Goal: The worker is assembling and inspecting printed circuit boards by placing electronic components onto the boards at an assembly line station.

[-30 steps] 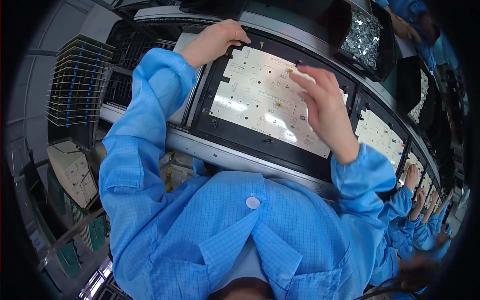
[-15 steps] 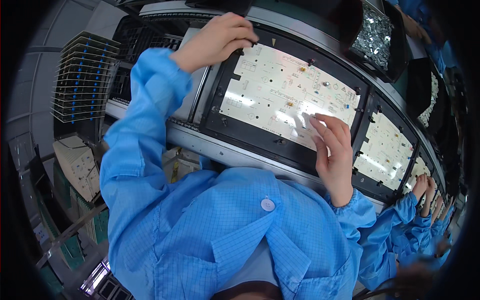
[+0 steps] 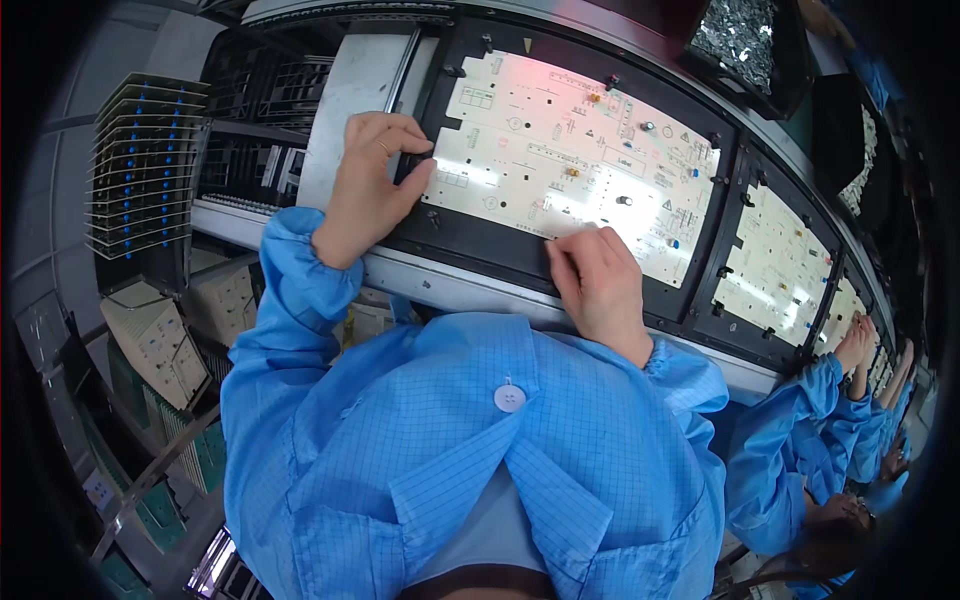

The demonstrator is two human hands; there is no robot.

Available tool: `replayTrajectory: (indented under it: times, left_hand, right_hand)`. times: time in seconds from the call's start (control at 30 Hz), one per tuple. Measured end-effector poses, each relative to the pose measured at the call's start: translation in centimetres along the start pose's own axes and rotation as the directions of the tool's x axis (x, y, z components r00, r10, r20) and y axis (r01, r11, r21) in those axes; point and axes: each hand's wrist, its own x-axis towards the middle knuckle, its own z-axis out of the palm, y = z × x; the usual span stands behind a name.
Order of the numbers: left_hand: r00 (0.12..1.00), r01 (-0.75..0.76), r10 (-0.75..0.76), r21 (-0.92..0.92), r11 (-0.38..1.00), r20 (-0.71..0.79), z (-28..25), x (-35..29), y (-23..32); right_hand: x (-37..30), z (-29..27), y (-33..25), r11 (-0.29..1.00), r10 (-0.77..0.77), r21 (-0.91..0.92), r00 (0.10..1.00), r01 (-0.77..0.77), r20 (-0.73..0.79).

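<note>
A cream circuit board [image 3: 540,150] lies in a black carrier frame [image 3: 480,240] on the line in front of me. Small capacitors and other parts stand on it, and black clips such as the corner clip [image 3: 455,71] sit around its edge. My left hand [image 3: 372,190] is at the board's left edge, thumb and fingers apart, with nothing visible between them. At the board's near edge, my right hand [image 3: 603,285] has its fingers curled together and pointing down. Whatever lies under those fingertips is hidden.
More boards in carriers, such as the neighbouring board [image 3: 775,265], continue rightward, where co-workers' hands [image 3: 853,345] work. Bins of small parts [image 3: 735,45] stand along the far side. A rack of stacked boards [image 3: 150,165] is at the left. A metal rail [image 3: 450,285] runs before me.
My left hand has come down from the far left corner clip to the board's left edge. My right hand has moved left to the near edge, its fingers closing.
</note>
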Motion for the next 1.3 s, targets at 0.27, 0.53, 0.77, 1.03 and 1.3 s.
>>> replayTrajectory:
  times: [0.27, 0.53, 0.77, 1.03, 1.3]
  left_hand:
    - [0.988, -0.046, 0.035, 0.07, 0.996, 0.148, -1.0, -0.1, 0.4]
    - [0.915, -0.31, 0.235, 0.199, 0.93, 0.327, -1.8, -2.3, 3.0]
    - [0.99, -0.138, 0.125, 0.222, 0.965, 0.071, 1.1, -3.5, 4.6]
    - [0.98, 0.153, -0.103, 0.319, 0.935, -0.168, 2.3, -3.4, 6.0]
    - [0.85, 0.42, -0.305, 0.206, 0.884, -0.429, -0.4, -7.4, 2.1]
  right_hand:
    - [-0.5, 0.6, -1.1, 0.947, 0.261, -0.166, 0.96, -0.275, -0.102]
    - [0.2, -7.4, 1.2, 0.901, 0.434, 0.12, 0.871, -0.417, -0.231]
    - [6.8, -11.4, 6.3, 0.95, 0.019, -0.294, 0.961, -0.103, -0.276]
    - [19.4, -10.6, 15.7, 0.848, -0.13, -0.53, 0.98, 0.031, -0.151]
    - [21.4, -10.9, 18.1, 0.911, 0.087, -0.382, 0.978, -0.156, -0.191]
